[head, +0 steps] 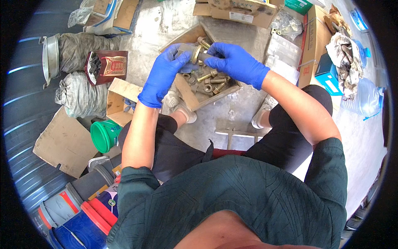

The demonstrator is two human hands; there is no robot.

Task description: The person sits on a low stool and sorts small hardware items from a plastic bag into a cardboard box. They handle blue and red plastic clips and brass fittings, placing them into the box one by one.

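Both hands wear blue disposable gloves and meet above an open cardboard box (214,99) of metal bolts and nuts on the floor. My left hand (172,63) grips a metal fitting with a brass-coloured rim (196,54); its exact kind cannot be told. Against that rim, my right hand (228,60) pinches a dark cylindrical piece (203,57), perhaps a bolt shank, between thumb and fingers. Beneath the hands lie loose bolts (219,87) and nuts (208,88), some yellowish, some dull. The gloves partly hide both held parts.
At left are a small cardboard box (119,90), a green bucket (101,137), a dark red bag (116,67) and stuffed sacks (84,95). A larger carton (242,12) stands beyond the bolt box. Clear plastic cases (283,56) and a blue box (329,74) are at right.
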